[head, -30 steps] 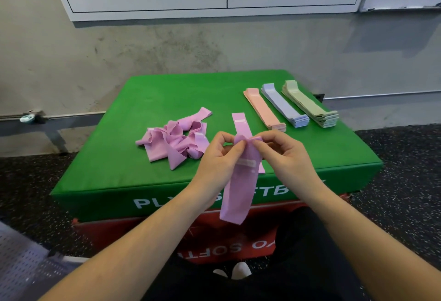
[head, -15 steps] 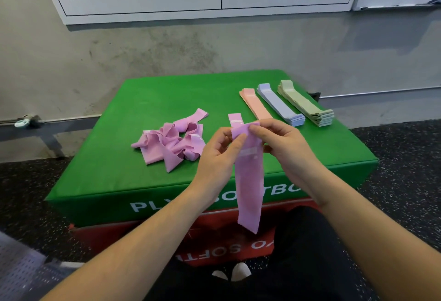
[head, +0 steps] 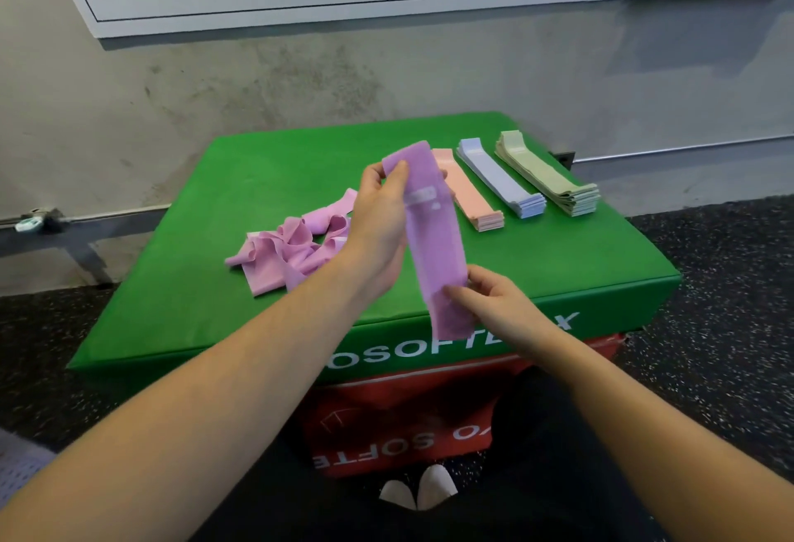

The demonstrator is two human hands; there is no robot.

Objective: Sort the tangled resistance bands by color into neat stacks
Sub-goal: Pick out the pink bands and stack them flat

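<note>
Purple band (head: 434, 236) now stretched between hands (head: 378, 219)

The green box top (head: 240, 283) is smooth vinyl with a slight sheen. The purple band (head: 436, 249) above it is matt, finely textured elastic. Behind it, the wall (head: 215, 103) is rough, stained concrete.

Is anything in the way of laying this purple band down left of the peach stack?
Nothing visible. The purple band, held by the left hand and right hand, hangs over that spot beside the peach stack; the tangled pile lies further left.
</note>
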